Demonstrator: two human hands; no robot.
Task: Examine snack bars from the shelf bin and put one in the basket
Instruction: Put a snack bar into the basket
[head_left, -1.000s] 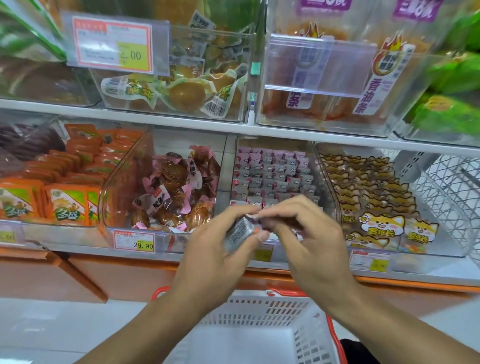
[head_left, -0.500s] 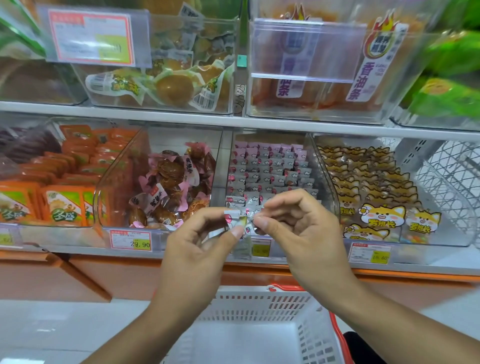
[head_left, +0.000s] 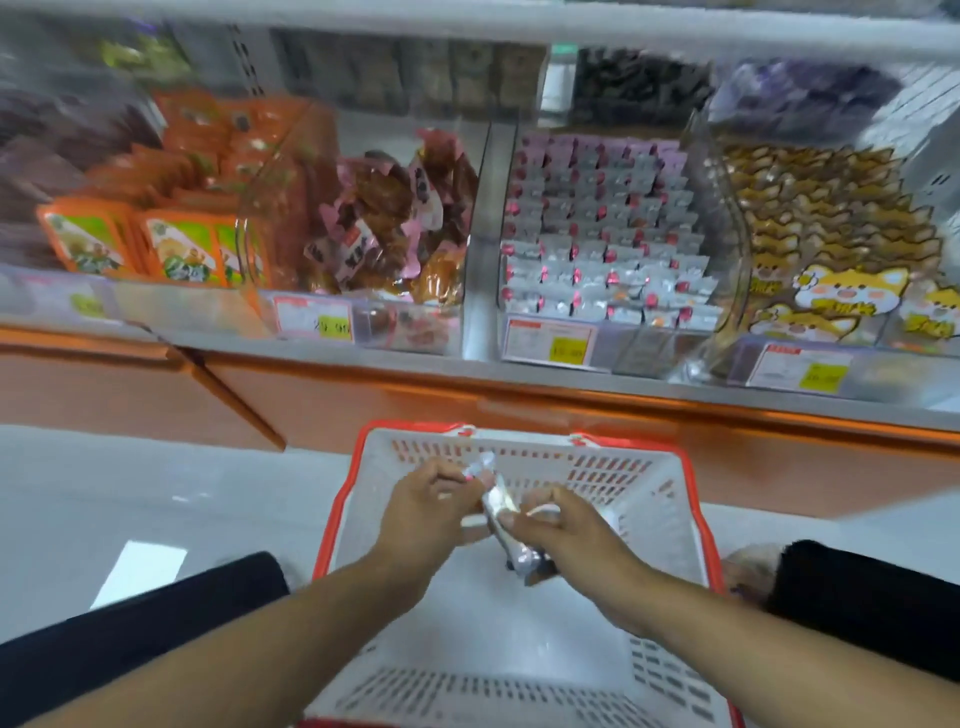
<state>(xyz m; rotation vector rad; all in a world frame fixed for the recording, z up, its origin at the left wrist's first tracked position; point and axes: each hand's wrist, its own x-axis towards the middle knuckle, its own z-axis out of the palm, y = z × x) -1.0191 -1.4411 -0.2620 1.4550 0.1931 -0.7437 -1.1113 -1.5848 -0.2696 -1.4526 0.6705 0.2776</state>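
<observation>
Bar: one silvery wrapped bar (head_left: 501, 519) hangs over the open basket (head_left: 670, 499), held between both hands, its long axis running from upper left down to lower right.
Handling: it looks light, a stiff little block in crinkly film; the foil is probably slick, so the flat sides or the sealed ends give the surest pinch.
Left hand: the left hand (head_left: 426, 512) has its fingers curled, pinching the bar's upper end.
Right hand: the right hand (head_left: 558, 525) has thumb and fingers closed on the bar's middle; the lower end pokes out below the palm.
Bin: the bin (head_left: 597, 234) of matching pink-and-silver bars sits on the shelf (head_left: 467, 366) above and behind the basket, well apart from the hands.
Blur: the view is smeared, so wrapper print cannot be read.
Change: half a second ago both hands pinched the bar up in front of the bin; now they have dropped over the basket and the view tilts downward.
Judgement: the release into the basket seems close.
</observation>
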